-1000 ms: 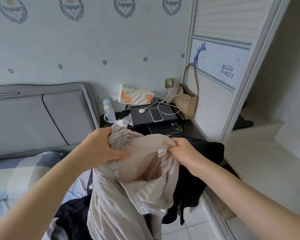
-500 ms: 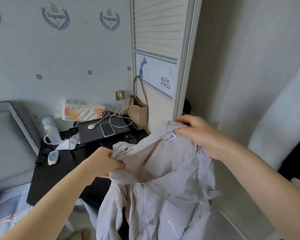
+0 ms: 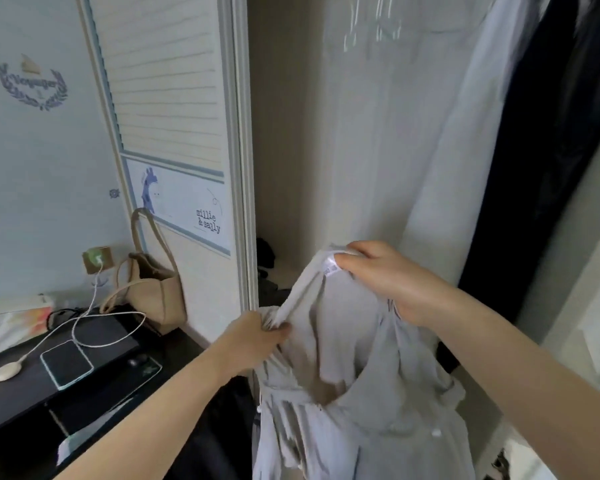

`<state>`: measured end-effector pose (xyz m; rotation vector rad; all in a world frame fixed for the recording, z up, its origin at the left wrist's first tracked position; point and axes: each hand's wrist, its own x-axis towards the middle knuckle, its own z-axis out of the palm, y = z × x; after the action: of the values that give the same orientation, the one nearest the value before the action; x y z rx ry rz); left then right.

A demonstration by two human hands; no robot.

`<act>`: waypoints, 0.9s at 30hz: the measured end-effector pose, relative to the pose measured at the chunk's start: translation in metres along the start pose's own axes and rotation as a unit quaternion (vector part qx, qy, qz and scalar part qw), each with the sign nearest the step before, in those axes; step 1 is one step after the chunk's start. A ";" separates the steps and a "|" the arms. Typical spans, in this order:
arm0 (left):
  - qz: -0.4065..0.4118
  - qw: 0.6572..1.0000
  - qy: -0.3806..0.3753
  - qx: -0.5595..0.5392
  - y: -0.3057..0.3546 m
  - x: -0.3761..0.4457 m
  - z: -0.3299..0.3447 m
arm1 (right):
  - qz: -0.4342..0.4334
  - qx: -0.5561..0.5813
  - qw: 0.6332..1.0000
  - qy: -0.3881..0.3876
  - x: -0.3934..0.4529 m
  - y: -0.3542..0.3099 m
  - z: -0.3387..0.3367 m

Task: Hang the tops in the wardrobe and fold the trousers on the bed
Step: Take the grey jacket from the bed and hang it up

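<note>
1. The left hand (image 3: 253, 336) gripped a bunched fold of the pale grey top (image 3: 354, 393) at its collar edge, fingers curled round the cloth.
2. The right hand (image 3: 388, 278), higher than the left and to its right, pinched the top's neckline by the white label (image 3: 331, 268), thumb and fingers closed on the fabric.
3. Between the two hands the collar was stretched into a slanting band, and the rest of the top hung down below them, loose and creased, with its neck opening gaping under the right hand.
4. The top was held in the air in front of the open wardrobe (image 3: 291, 133), not on any hanger that could be seen.
5. Above and behind the right hand hung a white garment (image 3: 413, 133); to the right of it hung a dark garment (image 3: 551, 150).
6. To the left of the left hand stood the wardrobe's sliding door (image 3: 174, 109), with slats and a giraffe panel.
7. Further left of that hand a beige bag (image 3: 153, 292) leaned against the door on a dark bedside table (image 3: 174, 344).
8. Left of and level with the left hand, a phone (image 3: 66, 363) lay on a black box on that table, with a white cable (image 3: 94, 327) looped beside it.
</note>
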<state>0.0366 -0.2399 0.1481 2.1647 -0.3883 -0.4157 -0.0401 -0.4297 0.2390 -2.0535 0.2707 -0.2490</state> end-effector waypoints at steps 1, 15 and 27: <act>-0.006 0.999 0.002 -0.042 -0.001 0.011 -0.010 | -0.004 -0.014 1.000 0.013 0.004 0.000 -0.008; 0.072 0.892 -0.261 -0.361 0.104 0.122 -0.126 | 0.084 -0.256 0.961 0.067 0.081 0.008 -0.016; 0.174 0.921 -0.224 -0.268 0.173 0.188 -0.138 | -0.129 -0.378 0.837 0.373 0.137 -0.145 -0.079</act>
<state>0.2423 -0.3188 0.3371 1.4200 -0.7977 -0.7212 0.0808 -0.4680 0.4125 -2.6842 0.6458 -1.3025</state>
